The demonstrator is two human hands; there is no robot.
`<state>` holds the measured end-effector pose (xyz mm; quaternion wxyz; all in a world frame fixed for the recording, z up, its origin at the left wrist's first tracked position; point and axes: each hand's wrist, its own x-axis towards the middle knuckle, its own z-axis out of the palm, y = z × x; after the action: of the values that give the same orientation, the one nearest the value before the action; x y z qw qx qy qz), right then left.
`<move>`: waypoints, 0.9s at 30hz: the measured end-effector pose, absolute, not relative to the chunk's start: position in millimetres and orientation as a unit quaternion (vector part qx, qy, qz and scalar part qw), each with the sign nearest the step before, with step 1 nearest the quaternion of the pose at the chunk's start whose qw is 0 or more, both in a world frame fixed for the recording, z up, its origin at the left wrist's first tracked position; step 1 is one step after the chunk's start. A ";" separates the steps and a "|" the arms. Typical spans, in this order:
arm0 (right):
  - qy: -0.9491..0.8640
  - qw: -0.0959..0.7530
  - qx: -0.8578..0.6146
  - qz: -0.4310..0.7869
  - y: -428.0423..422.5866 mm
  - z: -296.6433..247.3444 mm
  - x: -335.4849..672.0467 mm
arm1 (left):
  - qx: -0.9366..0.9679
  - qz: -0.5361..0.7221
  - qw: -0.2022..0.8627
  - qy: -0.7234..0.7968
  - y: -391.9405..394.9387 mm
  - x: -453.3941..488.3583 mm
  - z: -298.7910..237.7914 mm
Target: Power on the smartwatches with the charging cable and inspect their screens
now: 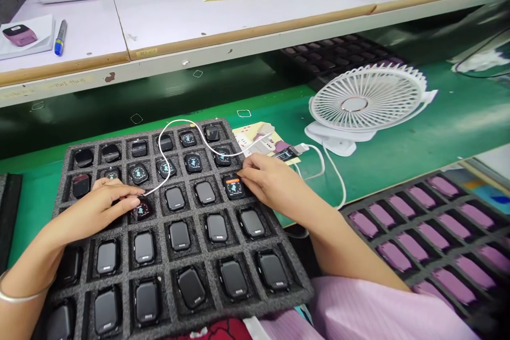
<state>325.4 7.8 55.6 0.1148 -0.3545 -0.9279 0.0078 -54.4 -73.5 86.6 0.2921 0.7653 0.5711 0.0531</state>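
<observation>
A dark foam tray (127,226) lies before me, its pockets filled with several small black smartwatch bodies. My left hand (104,203) rests on the tray's left part, fingers curled around a watch body (141,209) whose screen is lit, with a white cable (181,141) running to it. My right hand (266,176) reaches to the tray's right edge, fingers pinched at a watch body (234,186) showing an orange-lit screen. Several watches in the two back rows have lit screens.
A white desk fan (364,102) stands on the green mat to the right, with a cable and a small adapter (287,154) beside it. A second tray of purple parts (428,234) lies at the right. A shelf (239,37) above holds a marker and papers.
</observation>
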 end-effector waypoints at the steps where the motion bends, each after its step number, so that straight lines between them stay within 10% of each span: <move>1: -0.929 0.114 -0.353 0.002 7.6 55.7 325.7 | 0.767 0.052 0.289 0.571 -74.1 -54.5 85.6; 11: -0.886 0.166 -0.419 -0.108 1.0 64.1 319.5 | 0.774 0.046 0.300 0.555 -75.3 -50.5 83.2; 27: -0.945 0.141 -0.276 0.100 -6.0 77.0 285.1 | 0.764 0.037 0.307 0.566 -74.9 -39.9 88.4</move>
<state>285.1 -6.0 77.0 0.1405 -0.2764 -0.9454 0.1002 -39.9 -74.9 88.4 0.3070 0.7641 0.5661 0.0369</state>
